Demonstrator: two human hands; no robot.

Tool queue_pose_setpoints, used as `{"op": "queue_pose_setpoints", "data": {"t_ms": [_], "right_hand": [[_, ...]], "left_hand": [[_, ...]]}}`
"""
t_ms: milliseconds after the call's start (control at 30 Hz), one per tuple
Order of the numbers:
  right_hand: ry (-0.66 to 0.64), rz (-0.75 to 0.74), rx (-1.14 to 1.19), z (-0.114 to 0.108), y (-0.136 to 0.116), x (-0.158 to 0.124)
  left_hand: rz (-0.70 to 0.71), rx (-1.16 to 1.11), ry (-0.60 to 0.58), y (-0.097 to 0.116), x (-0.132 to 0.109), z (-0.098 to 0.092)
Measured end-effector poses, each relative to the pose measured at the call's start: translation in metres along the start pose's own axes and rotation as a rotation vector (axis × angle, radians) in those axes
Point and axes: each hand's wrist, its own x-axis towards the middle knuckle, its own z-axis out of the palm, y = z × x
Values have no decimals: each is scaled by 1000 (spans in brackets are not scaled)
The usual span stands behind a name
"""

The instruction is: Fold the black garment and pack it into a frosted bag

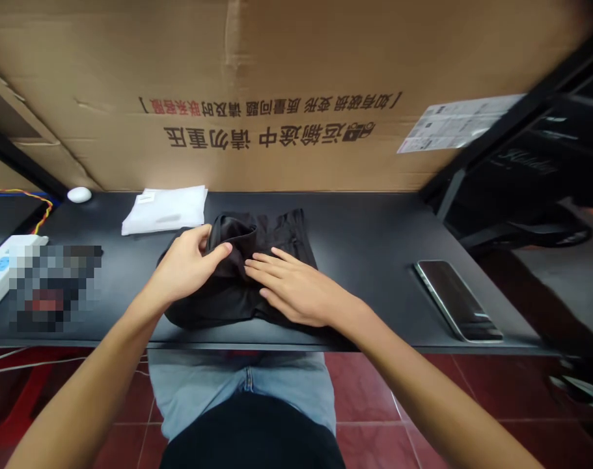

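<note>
While left hand (pixel 186 266) and right hand (pixel 296 288) cover black cloth (pixel 276 233), shape hidden

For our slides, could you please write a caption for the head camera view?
Left hand holds a fold of black garment while the right hand lies flat on it.

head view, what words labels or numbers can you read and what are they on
"运输途中 请勿重压": black, upside down in this view, on the cardboard box
"如有破损 变形 质量问题 请及时联系客服": black and red, upside down, same box
Printed sheet on the box: too small to read
Small tag on the white folded item: too small to read
Lettering on the dark panel at right: too blurred to read
</note>
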Motion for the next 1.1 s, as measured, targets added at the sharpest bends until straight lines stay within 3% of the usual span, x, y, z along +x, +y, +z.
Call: {"op": "queue_pose_setpoints", "data": {"t_ms": [100,200,333,400,500,567,733,833,933,1000,1100], "right_hand": [[5,-48,58,9,-8,19],[3,-71,84,17,-9,29],[37,-166,144,11,5,15],[128,-188,201,0,19,2],[361,-89,243,-16,39,-13],[440,-31,219,-20,47,-15],[354,-47,153,-3,52,-7],[348,-40,175,6,53,-7],[372,-38,196,7,55,-10],[377,-31,194,5,56,-12],[360,-22,168,4,56,-14]], "left_hand": [[115,50,74,13,0,6],[160,104,184,19,-5,29],[268,110,238,13,-16,61],[354,102,200,7,-21,71],[475,132,35,-1,-27,77],[497,148,-50,-5,-31,77],[446,13,-84,-7,-38,68],[326,23,85,-9,-36,56],[67,137,187,-12,-28,45],[-43,193,113,-11,-21,41],[-64,267,-12,-6,-12,42]]}}
